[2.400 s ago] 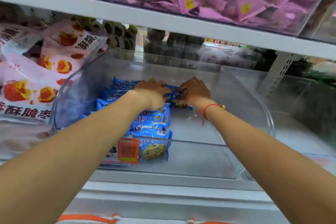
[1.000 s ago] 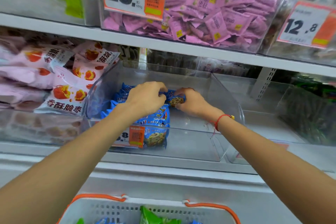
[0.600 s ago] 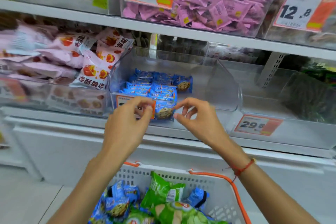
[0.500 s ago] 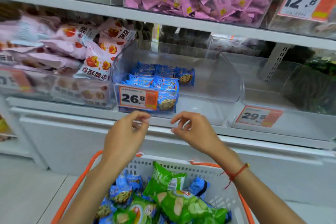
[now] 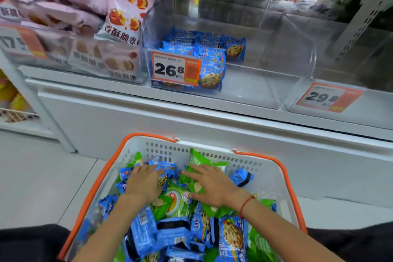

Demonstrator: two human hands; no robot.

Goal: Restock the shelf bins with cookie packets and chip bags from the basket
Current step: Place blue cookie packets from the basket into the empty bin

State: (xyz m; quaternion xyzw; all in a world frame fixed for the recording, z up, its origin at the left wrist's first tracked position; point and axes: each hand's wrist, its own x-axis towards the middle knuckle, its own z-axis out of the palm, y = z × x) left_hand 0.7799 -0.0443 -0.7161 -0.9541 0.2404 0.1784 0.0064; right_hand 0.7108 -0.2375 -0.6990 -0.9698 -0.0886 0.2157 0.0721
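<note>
Both hands are down in the basket (image 5: 274, 178). The left hand (image 5: 144, 185) lies spread over the blue cookie packets (image 5: 163, 171), and the right hand (image 5: 214, 185) lies flat on a green chip bag (image 5: 201, 162), neither gripping yet. The half-filled cookie bin (image 5: 265, 83) sits straight ahead and higher up, slightly nearer the left hand.

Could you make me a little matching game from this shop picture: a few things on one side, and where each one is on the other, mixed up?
Things:
1. left hand
2. right hand
3. 26.8 price tag
4. pink bags

Places:
A. on the front of the clear bin holding blue cookie packets
B. on a green chip bag in the basket
C. on the shelf left of the clear bin
D. on blue packets in the basket

Pairs: 1-D, 2-B, 3-A, 4-C
</note>
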